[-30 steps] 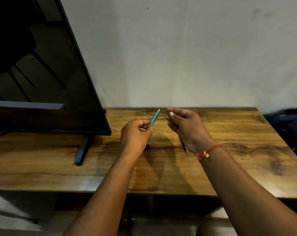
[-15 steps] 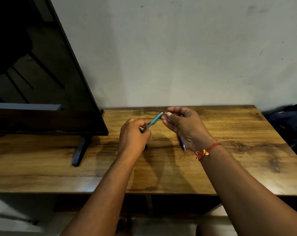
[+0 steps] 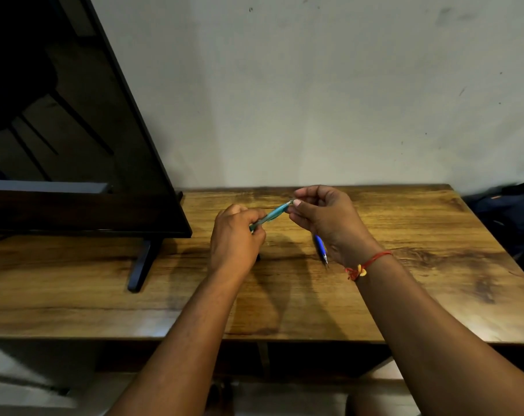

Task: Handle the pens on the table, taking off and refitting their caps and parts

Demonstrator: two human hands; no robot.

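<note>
Head view, and the gap had closed! A second earlier the right hand [image 3: 326,220] sat a little off the upper end of the teal pen [image 3: 272,213]. Half a second back it had drifted in, and at this moment its thumb and forefinger were pinched on that pale top end. The left hand [image 3: 235,235] was wrapped round the lower barrel, fingers curled tight, and the pen now lay flatter than before, slanting up from left to right between the two hands, above the wooden table [image 3: 435,235].

A second one was in play too: the blue pen [image 3: 320,249] poked out below the right palm, tip down toward the wood. It seemed tucked under the curled lower fingers, though that grip was hidden. A red thread [image 3: 365,264] ringed the right wrist. The dark screen [image 3: 74,145] stood off to the left.

What it meant: both ends were secured, so this read as the set-up for working the end piece, pulling it off or seating it. Which one, I couldn't tell; the joint was too small to read.
</note>
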